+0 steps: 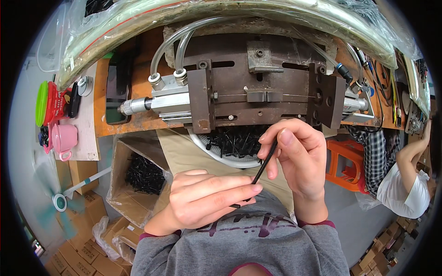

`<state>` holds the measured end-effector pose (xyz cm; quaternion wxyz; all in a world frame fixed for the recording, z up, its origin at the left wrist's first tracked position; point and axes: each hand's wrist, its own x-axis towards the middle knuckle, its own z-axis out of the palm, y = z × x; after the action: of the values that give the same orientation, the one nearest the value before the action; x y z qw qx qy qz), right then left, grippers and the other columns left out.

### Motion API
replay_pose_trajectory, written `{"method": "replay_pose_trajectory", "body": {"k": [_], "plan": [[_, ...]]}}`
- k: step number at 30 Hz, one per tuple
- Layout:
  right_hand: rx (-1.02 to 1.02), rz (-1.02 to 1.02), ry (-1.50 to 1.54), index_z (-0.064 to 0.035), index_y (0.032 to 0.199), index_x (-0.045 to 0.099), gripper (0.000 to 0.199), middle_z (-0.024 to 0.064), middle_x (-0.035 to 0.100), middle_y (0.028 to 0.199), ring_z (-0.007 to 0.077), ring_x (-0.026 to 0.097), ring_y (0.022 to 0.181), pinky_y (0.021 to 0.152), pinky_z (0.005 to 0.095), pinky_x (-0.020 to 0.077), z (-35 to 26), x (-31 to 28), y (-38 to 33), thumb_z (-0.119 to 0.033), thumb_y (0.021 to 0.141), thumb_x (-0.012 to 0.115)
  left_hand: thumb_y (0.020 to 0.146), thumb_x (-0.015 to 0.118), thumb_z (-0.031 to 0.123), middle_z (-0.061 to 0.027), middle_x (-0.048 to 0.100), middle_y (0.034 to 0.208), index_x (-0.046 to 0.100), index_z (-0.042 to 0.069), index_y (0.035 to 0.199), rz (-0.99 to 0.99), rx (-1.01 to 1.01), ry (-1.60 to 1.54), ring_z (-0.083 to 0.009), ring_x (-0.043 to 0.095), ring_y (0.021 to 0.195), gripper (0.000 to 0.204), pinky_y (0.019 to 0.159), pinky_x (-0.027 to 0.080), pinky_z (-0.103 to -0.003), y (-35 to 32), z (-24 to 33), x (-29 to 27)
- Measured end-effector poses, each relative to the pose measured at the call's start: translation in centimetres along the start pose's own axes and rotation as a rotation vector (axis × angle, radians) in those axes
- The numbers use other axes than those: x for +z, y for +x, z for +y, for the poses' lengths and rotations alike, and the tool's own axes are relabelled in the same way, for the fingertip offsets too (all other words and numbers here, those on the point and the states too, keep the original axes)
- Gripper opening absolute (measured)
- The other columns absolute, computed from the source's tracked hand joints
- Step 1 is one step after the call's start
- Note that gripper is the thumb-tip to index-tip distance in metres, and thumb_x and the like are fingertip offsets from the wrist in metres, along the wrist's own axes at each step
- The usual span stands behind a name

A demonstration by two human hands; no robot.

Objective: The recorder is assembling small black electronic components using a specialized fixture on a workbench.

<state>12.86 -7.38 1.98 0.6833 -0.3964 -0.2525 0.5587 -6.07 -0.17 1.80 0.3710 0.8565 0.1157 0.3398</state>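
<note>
Black thin rod (263, 169) is pinched by fingers of both left hand (202, 198) and right hand (299, 156), below the counter's (138, 120) front edge.

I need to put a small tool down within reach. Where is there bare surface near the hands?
A bare strip of orange benchtop lies below the silver pneumatic cylinder. The tan lap cloth is open left of the white basin of black sticks. The rusty brown steel fixture is crowded; both hands hold a thin black stick.

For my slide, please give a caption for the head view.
Both hands, left hand and right hand, hold a thin black rod before a rusty clamp fixture.
</note>
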Motion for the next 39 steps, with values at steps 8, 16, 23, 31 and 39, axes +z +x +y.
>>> {"method": "replay_pose_trajectory", "body": {"k": [8,16,23,31,39], "plan": [[0.007,0.077,-0.039,0.0059,0.098,0.067,0.011,0.0127,0.069,0.084,0.0081,0.059,0.057,0.051,0.0201,0.0467,-0.1,0.0,-0.4,-0.003,0.093,0.062,0.064,0.088,0.018,-0.0019,0.071,0.094,0.076,0.014,0.096,0.013,-0.012,-0.005,-0.0068,0.061,0.065,0.035,0.046,0.040,-0.020,0.5,-0.2,0.6],[0.060,-0.007,0.004,0.0037,0.087,0.068,0.003,0.0117,0.070,0.088,0.0068,0.060,0.059,0.051,0.0185,0.0474,0.2,-1.4,-0.4,0.001,0.086,0.070,0.063,0.086,0.010,-0.0039,0.069,0.101,0.076,0.011,0.098,0.118,-0.036,-0.092,-0.0113,0.064,0.067,0.037,0.053,0.049,-0.022,0.7,-0.6,2.5],[0.006,0.067,-0.025,0.0015,0.087,0.066,0.007,0.0113,0.070,0.088,0.0069,0.062,0.061,0.049,0.0176,0.0478,0.7,-1.4,-0.6,0.004,0.084,0.072,0.066,0.083,0.007,-0.0065,0.070,0.098,0.075,0.006,0.099,0.110,0.008,-0.001,-0.0159,0.069,0.074,0.034,0.056,0.053,-0.024,1.2,-1.2,2.8],[0.070,0.089,0.030,0.0012,0.085,0.063,0.009,0.0095,0.070,0.080,0.0062,0.061,0.058,0.047,0.0175,0.0463,0.8,-1.1,-0.6,0.003,0.084,0.072,0.066,0.084,0.009,-0.0061,0.071,0.095,0.075,0.006,0.100,0.077,0.026,0.022,-0.0151,0.069,0.072,0.035,0.055,0.052,-0.024,1.3,-0.9,2.4],[0.031,0.181,-0.012,0.0040,0.106,0.065,0.015,0.0127,0.069,0.084,0.0061,0.056,0.054,0.050,0.0194,0.0456,-0.4,-1.0,0.0,-0.002,0.092,0.063,0.066,0.083,0.010,-0.0076,0.072,0.103,0.076,0.006,0.098,0.037,-0.078,0.004,-0.0129,0.067,0.065,0.033,0.051,0.050,-0.023,1.2,-0.1,1.7]]}}
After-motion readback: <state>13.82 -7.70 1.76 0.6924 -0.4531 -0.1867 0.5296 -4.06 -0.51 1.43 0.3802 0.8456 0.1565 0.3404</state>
